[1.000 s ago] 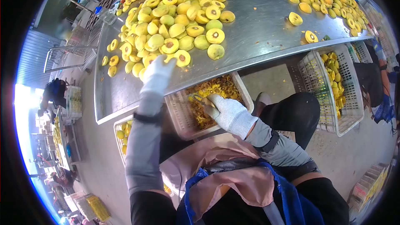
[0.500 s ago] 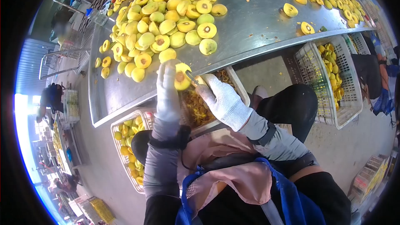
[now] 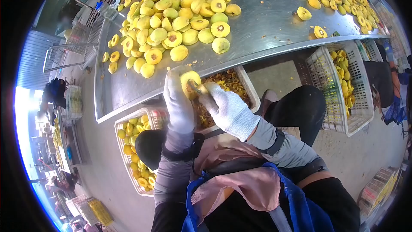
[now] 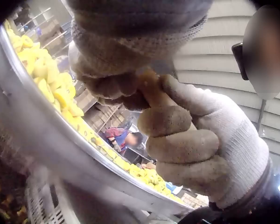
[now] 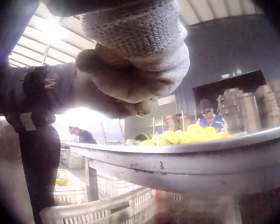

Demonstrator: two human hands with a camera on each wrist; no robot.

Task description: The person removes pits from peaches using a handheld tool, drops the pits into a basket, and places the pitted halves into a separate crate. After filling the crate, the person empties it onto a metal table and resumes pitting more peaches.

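Observation:
In the head view my gloved left hand [image 3: 176,101] holds a yellow peach half [image 3: 190,77], its cut face turned toward the right hand. My gloved right hand [image 3: 231,108] grips a small pitting tool [image 3: 195,87] whose metal end is at the brown centre of that half. The left wrist view shows the right fingers [image 4: 182,147] curled round the tool's pale handle [image 4: 154,91]; the tool's tip is hidden behind the left hand [image 4: 135,32]. Beyond the hands, a heap of peach halves [image 3: 171,21] lies on the metal table [image 3: 262,25].
Below the table edge, under the hands, stands a crate [image 3: 254,99] of brown pits and scraps. A crate [image 3: 119,146] of peach halves is at the left knee, another crate [image 3: 365,103] at the right. More halves [image 3: 343,4] lie at the table's far right. Other people work in the background.
The left hand has come back from the heap with a peach half, bringing it to the right hand. The tool's end has moved onto the half's centre.

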